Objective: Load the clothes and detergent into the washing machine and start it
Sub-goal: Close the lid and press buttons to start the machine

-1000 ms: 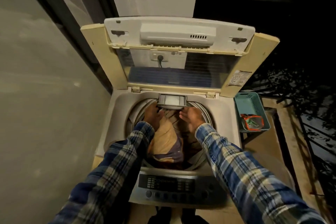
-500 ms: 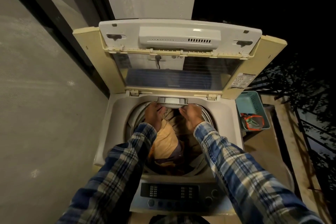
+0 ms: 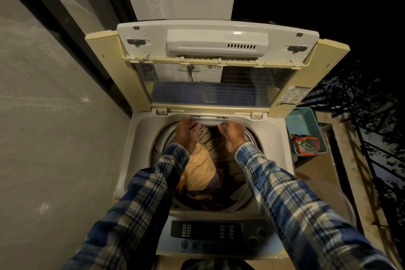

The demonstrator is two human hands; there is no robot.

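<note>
Two-handed: left hand (image 3: pixel 186 132) and right hand (image 3: pixel 232 135) curled on drawer (image 3: pixel 208 119) ends, clothes (image 3: pixel 201 166) below. Detergent step, likely. Next: seat drawer flush; panel (image 3: pixel 206 230) behind wrists.

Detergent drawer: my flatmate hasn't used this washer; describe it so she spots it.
Find the washing machine. At the back rim of its tub, under the raised lid, sits the white detergent drawer. Unlike the clothes below, it is flat, gripped by the left hand and right hand.
</note>
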